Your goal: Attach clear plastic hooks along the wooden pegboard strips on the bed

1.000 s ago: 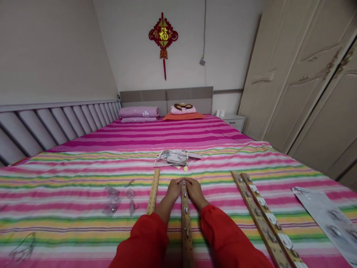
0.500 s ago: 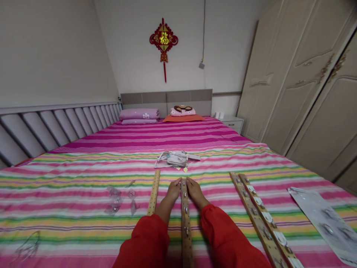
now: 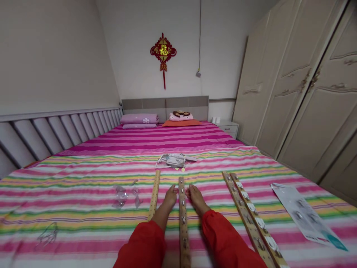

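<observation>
A long wooden strip with metal hooks lies lengthwise on the striped bedspread, running away from me. My left hand rests on the bed against the strip's left edge. My right hand rests against its right edge. The fingers of both hands are stretched forward and lie flat, with their tips touching the strip near one hook. Neither hand is wrapped round anything. Both arms are in red sleeves.
A bare wooden strip lies just left. Two strips with white hooks lie to the right, with a printed sheet beyond them. Clear packets lie left and a pile of packaging ahead. Wardrobe doors stand on the right.
Both hands have drawn back from the strip's far end towards me, so the end now shows beyond my fingers. The camera has tilted up a little.
</observation>
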Motion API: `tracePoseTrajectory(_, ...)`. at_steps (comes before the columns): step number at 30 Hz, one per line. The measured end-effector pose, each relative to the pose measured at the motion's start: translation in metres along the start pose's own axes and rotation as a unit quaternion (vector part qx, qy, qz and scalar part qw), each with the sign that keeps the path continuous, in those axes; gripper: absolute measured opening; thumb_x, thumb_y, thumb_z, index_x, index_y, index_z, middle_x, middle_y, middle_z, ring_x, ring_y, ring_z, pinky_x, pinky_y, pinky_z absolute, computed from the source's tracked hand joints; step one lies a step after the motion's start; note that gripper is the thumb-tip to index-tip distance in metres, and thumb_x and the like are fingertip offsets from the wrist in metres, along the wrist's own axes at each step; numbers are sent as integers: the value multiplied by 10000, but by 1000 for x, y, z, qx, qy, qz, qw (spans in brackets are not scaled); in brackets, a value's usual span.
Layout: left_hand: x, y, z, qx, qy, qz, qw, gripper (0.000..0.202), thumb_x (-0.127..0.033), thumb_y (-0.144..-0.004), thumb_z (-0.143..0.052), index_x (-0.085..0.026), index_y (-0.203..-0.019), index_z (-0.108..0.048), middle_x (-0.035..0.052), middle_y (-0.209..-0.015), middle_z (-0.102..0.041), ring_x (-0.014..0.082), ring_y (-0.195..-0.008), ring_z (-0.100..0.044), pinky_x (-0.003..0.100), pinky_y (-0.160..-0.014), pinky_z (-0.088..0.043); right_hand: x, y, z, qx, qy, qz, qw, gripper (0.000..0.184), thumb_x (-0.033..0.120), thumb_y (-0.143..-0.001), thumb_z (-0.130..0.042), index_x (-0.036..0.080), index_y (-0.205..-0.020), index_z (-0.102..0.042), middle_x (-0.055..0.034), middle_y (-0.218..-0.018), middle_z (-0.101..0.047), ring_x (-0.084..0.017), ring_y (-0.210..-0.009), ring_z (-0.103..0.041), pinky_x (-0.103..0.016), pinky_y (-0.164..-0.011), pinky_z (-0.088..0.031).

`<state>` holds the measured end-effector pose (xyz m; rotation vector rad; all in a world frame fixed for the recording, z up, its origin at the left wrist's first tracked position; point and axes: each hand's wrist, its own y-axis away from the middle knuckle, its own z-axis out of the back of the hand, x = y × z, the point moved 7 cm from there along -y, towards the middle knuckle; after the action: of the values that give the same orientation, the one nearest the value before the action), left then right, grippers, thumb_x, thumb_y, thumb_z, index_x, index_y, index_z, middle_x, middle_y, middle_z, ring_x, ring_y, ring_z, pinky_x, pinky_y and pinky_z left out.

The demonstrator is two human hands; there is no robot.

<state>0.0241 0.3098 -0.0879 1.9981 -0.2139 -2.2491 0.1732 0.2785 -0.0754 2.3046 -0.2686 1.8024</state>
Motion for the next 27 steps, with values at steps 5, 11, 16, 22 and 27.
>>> tracePoseTrajectory(5, 5, 28, 5, -10, 21, -11, 1000, 463, -149, -793, -526, -122, -1255, -544, 143, -1286, -594, 228, -1209, -539, 322, -1033, -393, 3, 50, 13, -11, -53, -36, 998, 416, 589, -593, -692, 206, -717, -589, -7, -722, -638, -178, -743, -622, -291, -718, -490)
tracePoseTrajectory(11, 17, 66, 9, -25, 54, -33, 998, 416, -170, -781, -561, -156, -1196, -584, 134, -1322, -564, 237, -1236, -516, 366, -1074, -362, 3, 120, 26, -28, -108, -38, 993, 415, 550, -573, -743, 191, -750, -631, -8, -763, -660, -186, -814, -630, -299, -797, -487)
tracePoseTrajectory(16, 29, 95, 18, -33, 84, -52, 995, 375, -236, -769, -611, -152, -1134, -619, 145, -1307, -576, 247, -1238, -513, 371, -1076, -360, -3, 194, 41, -63, -111, -11, 992, 368, 496, -580, -771, 181, -742, -670, -7, -712, -667, -174, -718, -618, -279, -689, -493)
tracePoseTrajectory(22, 36, 113, 23, -34, 117, -64, 990, 357, -267, -760, -621, -151, -1098, -627, 149, -1233, -626, 237, -1156, -577, 365, -1017, -421, -38, 260, 38, -32, -130, -119, 984, 411, 418, -515, -829, 160, -792, -669, -18, -678, -685, -155, -574, -618, -247, -515, -456)
tracePoseTrajectory(27, 31, 119, 24, -33, 129, -100, 986, 344, -311, -737, -638, -161, -1047, -629, 139, -1184, -646, 240, -1105, -598, 384, -990, -440, -43, 277, 9, 72, -179, -181, 964, 438, 274, -514, -857, 149, -889, -669, -41, -791, -712, -186, -660, -684, -261, -577, -499)
